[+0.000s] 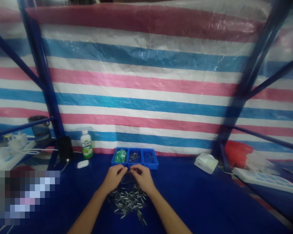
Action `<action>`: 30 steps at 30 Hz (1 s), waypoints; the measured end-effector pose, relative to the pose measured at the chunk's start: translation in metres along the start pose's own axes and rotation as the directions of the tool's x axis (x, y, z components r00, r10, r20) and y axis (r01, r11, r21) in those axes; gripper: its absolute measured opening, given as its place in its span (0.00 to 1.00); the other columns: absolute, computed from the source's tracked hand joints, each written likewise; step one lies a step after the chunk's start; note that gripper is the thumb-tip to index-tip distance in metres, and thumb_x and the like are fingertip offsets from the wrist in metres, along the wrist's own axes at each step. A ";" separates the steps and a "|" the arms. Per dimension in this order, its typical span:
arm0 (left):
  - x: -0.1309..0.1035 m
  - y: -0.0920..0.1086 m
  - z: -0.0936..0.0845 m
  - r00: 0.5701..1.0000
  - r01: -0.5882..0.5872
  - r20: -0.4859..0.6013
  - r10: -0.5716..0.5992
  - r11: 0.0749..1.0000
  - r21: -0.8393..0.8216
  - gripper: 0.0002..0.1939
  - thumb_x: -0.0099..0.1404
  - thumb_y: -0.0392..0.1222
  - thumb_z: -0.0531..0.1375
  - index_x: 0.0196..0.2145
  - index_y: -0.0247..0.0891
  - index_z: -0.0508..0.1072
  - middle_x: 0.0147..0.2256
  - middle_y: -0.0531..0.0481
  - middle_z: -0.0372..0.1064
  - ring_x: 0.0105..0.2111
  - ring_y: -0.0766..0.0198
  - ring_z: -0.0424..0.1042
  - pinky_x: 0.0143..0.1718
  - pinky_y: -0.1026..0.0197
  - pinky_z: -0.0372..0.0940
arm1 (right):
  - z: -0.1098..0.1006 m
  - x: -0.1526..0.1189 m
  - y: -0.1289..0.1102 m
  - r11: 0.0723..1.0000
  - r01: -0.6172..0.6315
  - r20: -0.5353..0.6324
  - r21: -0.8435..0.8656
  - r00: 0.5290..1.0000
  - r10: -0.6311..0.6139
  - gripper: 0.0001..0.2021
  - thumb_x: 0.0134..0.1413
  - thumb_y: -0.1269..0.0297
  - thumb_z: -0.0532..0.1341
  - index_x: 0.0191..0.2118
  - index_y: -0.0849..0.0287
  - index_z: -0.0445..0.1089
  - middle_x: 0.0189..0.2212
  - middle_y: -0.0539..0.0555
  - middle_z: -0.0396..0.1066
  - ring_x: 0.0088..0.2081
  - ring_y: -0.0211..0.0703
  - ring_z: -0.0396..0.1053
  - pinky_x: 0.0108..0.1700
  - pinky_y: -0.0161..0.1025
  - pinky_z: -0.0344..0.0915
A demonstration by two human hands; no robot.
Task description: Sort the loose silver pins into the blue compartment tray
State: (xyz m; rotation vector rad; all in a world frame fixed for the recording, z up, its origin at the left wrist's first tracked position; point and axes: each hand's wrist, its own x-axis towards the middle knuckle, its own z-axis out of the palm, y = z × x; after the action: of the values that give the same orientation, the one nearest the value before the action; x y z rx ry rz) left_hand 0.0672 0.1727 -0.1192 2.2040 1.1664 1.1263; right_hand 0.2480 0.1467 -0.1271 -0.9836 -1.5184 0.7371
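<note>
Black device [65, 149]: upright at the far left with a white cable [64, 166] plugged into its lower edge; a tug on that cable could topple it.
Bottle [87, 145]: standing far left, capped, behind a small white case [83, 164]; a wide sweep of an arm might knock it over.
Left hand [115, 177]: just in front of the trays, thumb and forefinger brought together; I cannot tell whether a small piece is pinched there. A loose pinch would likely let a slim part slip.
Left tray [113, 159]: holds a green packet [120, 156]; a stray piece dropped here could hide beneath it.
Metal pins [129, 201]: a loose heap on the blue tabletop, near side, between the forearms; a dragging wrist could scatter them.
Middle tray [139, 161]: small metal parts inside, close beyond the fingertips; bumping its wall could spill or mix them.
Right hand [142, 177]: fingers curled in toward the left hand's; whether it grips anything cannot be told. Working so close together, one hand could jog the other.
Right tray [151, 166]: a few thin pieces inside; mis-sorting is a risk, as the trays touch.
</note>
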 end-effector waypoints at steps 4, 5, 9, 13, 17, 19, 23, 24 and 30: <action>0.001 -0.007 -0.004 0.996 0.071 -0.055 -0.075 0.995 -0.064 0.26 0.70 0.54 0.46 0.30 0.37 0.76 0.25 0.50 0.71 0.28 0.61 0.68 0.33 0.62 0.62 | -0.009 0.007 0.005 0.834 -0.191 -0.026 0.518 0.971 0.239 0.13 0.43 0.57 0.69 0.35 0.57 0.74 0.30 0.52 0.74 0.28 0.40 0.65 0.34 0.39 0.63; 0.001 -0.010 -0.005 0.994 0.080 -0.070 -0.085 0.994 -0.077 0.26 0.70 0.54 0.46 0.30 0.37 0.77 0.25 0.50 0.72 0.28 0.61 0.69 0.33 0.62 0.62 | -0.012 0.008 0.005 0.769 -0.199 -0.015 0.608 0.965 0.262 0.15 0.43 0.56 0.69 0.36 0.57 0.73 0.31 0.52 0.73 0.27 0.39 0.65 0.33 0.39 0.63; 0.002 -0.015 -0.006 0.993 0.074 -0.082 -0.082 0.993 -0.092 0.26 0.70 0.54 0.45 0.31 0.37 0.77 0.26 0.50 0.71 0.28 0.61 0.69 0.32 0.62 0.62 | -0.019 0.009 0.002 0.606 -0.213 0.045 0.767 0.959 0.280 0.13 0.49 0.53 0.67 0.33 0.57 0.68 0.26 0.48 0.66 0.24 0.35 0.60 0.29 0.35 0.60; 0.002 -0.014 -0.006 0.994 0.075 -0.074 -0.082 0.993 -0.091 0.26 0.70 0.54 0.45 0.31 0.37 0.77 0.26 0.50 0.72 0.28 0.61 0.69 0.33 0.62 0.62 | -0.017 0.006 0.002 0.621 -0.370 0.216 0.691 0.926 0.311 0.17 0.51 0.56 0.66 0.22 0.59 0.61 0.16 0.44 0.55 0.18 0.30 0.50 0.21 0.31 0.48; 0.001 -0.014 -0.006 0.991 0.094 -0.084 -0.101 0.992 -0.082 0.26 0.70 0.55 0.45 0.31 0.37 0.77 0.26 0.50 0.72 0.28 0.61 0.69 0.33 0.62 0.62 | -0.010 0.004 0.004 0.650 -0.502 0.275 0.571 0.863 0.425 0.17 0.48 0.53 0.67 0.23 0.60 0.63 0.15 0.44 0.58 0.16 0.28 0.49 0.18 0.30 0.41; 0.001 -0.016 -0.005 0.989 0.105 -0.092 -0.113 0.991 -0.081 0.27 0.69 0.55 0.45 0.31 0.37 0.77 0.26 0.49 0.72 0.28 0.61 0.69 0.33 0.62 0.62 | -0.006 0.004 0.005 0.608 -0.503 0.186 0.614 0.841 0.508 0.17 0.48 0.50 0.66 0.31 0.60 0.68 0.22 0.48 0.67 0.16 0.29 0.54 0.18 0.30 0.43; 0.002 -0.017 -0.005 0.991 0.092 -0.091 -0.101 0.992 -0.089 0.26 0.70 0.55 0.45 0.31 0.38 0.76 0.25 0.50 0.71 0.27 0.61 0.69 0.32 0.63 0.62 | -0.001 0.006 0.008 0.549 -0.508 0.129 0.664 0.801 0.585 0.23 0.46 0.50 0.68 0.46 0.56 0.68 0.37 0.56 0.74 0.18 0.30 0.59 0.17 0.29 0.46; 0.002 -0.016 -0.006 0.991 0.089 -0.091 -0.096 0.993 -0.084 0.26 0.70 0.55 0.45 0.31 0.38 0.76 0.25 0.50 0.71 0.27 0.62 0.68 0.32 0.63 0.62 | -0.001 0.006 0.009 0.574 -0.502 0.119 0.647 0.810 0.574 0.24 0.46 0.51 0.68 0.48 0.55 0.68 0.37 0.55 0.74 0.17 0.30 0.59 0.17 0.29 0.45; 0.004 -0.013 -0.007 0.989 0.123 -0.094 -0.117 0.991 0.053 0.24 0.66 0.58 0.51 0.26 0.38 0.74 0.22 0.53 0.69 0.25 0.63 0.66 0.29 0.64 0.58 | -0.001 -0.001 0.009 0.973 -0.227 0.012 0.042 0.974 0.227 0.11 0.54 0.57 0.61 0.38 0.58 0.74 0.26 0.51 0.71 0.25 0.39 0.64 0.29 0.36 0.59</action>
State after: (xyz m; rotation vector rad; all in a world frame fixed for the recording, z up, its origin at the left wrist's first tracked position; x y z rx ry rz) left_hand 0.0565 0.1836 -0.1218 2.1134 1.3677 1.1662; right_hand 0.2506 0.1496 -0.1348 -1.1357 -1.4037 0.9318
